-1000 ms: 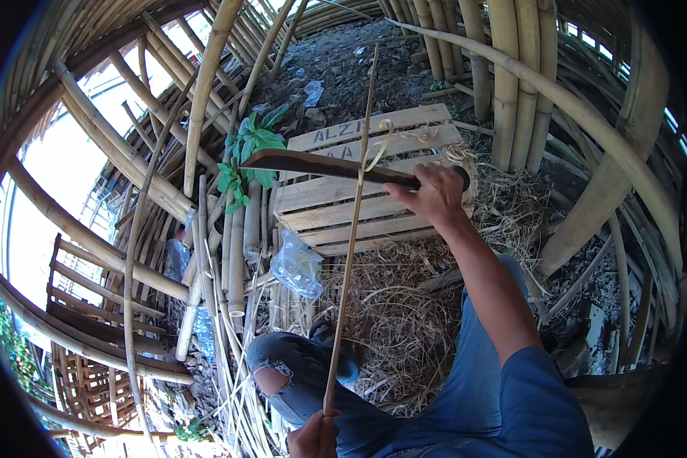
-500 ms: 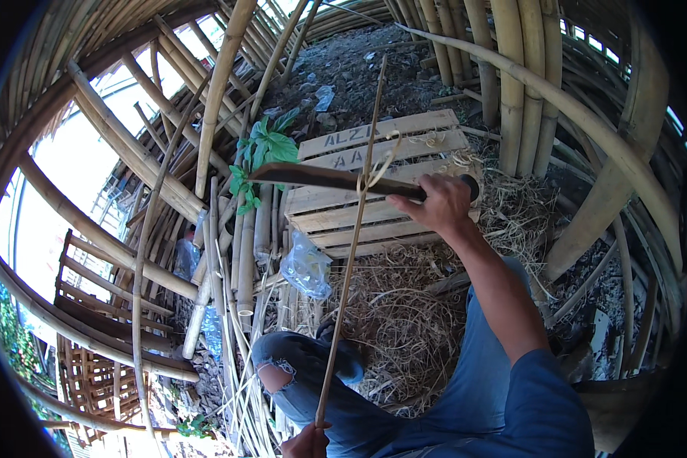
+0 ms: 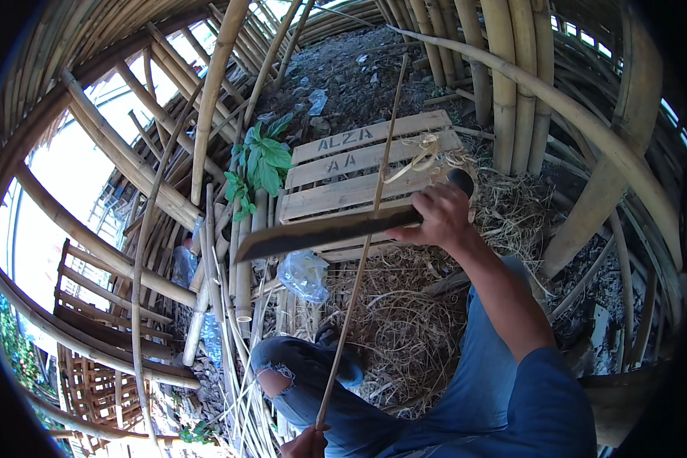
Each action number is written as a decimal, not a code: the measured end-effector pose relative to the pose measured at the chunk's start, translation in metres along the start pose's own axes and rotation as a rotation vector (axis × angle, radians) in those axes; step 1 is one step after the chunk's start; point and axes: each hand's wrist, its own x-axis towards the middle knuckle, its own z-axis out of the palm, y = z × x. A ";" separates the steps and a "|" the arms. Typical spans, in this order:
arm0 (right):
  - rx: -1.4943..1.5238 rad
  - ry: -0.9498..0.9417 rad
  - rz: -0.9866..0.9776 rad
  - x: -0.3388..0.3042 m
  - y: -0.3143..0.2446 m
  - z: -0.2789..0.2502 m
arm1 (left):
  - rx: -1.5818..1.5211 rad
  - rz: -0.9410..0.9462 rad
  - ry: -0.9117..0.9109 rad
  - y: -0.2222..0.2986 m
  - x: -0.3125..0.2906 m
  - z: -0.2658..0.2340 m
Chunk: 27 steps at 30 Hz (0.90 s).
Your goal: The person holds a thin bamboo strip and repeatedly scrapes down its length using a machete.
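Note:
My right hand (image 3: 443, 215) is closed around the handle of a machete (image 3: 305, 235), its broad dark blade pointing left. About halfway along, the blade crosses a long thin bamboo strip (image 3: 349, 301), close to or against it. Low in the view, my left hand (image 3: 305, 443) grips the near end of the strip, partly cut off by the lower edge. From there the strip slants away between my knees and over a slatted wooden crate (image 3: 320, 200). A pale curled shaving (image 3: 418, 159) shows above the crate, beyond the blade.
Dry bamboo shavings (image 3: 408, 320) cover the ground between my legs. A crumpled clear plastic bag (image 3: 303, 276) and a leafy green plant (image 3: 264, 162) are left of the crate. Bamboo poles (image 3: 504, 84) stand at the right, and more poles frame the left.
My right hand has brought the machete nearer to me along the strip, and its tip has swung down. The strip's far end has shifted right. The curled shaving is now apart from the blade.

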 end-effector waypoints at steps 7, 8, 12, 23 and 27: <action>-0.140 -0.123 0.339 -0.025 0.028 0.011 | 0.157 0.008 -0.035 -0.009 -0.006 -0.003; -0.132 -0.071 0.303 -0.026 0.022 0.011 | 0.101 -0.003 -0.047 -0.008 -0.005 -0.004; -0.072 -0.042 0.013 -0.012 0.012 0.000 | 0.040 -0.023 -0.067 0.002 -0.008 -0.010; -0.206 -0.234 0.428 -0.026 0.036 0.009 | 0.195 -0.025 -0.162 -0.026 -0.024 -0.013; -0.264 -0.082 0.292 -0.017 0.048 0.016 | 0.193 0.088 -0.073 -0.023 -0.028 -0.019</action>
